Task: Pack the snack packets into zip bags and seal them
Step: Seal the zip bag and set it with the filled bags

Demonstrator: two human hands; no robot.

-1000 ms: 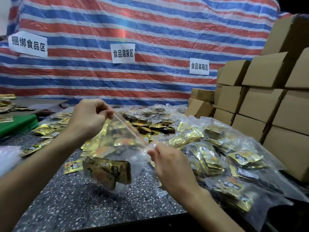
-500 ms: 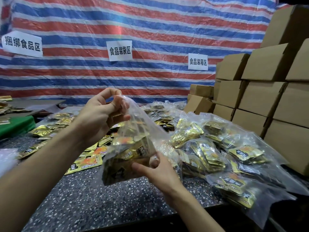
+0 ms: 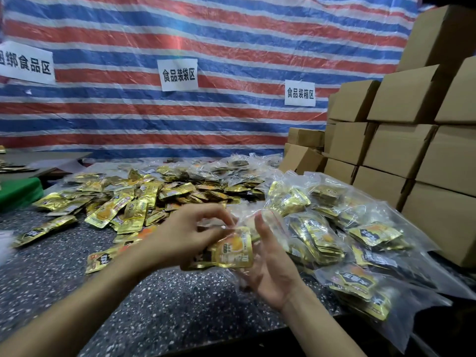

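One filled zip bag (image 3: 246, 222) held over the counter (image 3: 154, 305) near its front edge: pinched at the clear mouth by the left hand (image 3: 185, 235), likely to press the zip shut; backed by the spread right hand (image 3: 270, 264), steadying the snack packets (image 3: 231, 249) inside.

The left hand (image 3: 185, 235) covers the left part of the bag (image 3: 244, 220) and of the packets (image 3: 231, 251) inside it. The clear film merges with the right hand (image 3: 270, 266) behind it, so whether the bag is sealed cannot be determined. The picture's edges cut off the left sign (image 3: 25, 64) and the cartons (image 3: 401, 148) at the right edge of the counter (image 3: 167, 300); a white object (image 3: 3, 243) at its left edge is too blurred to identify.
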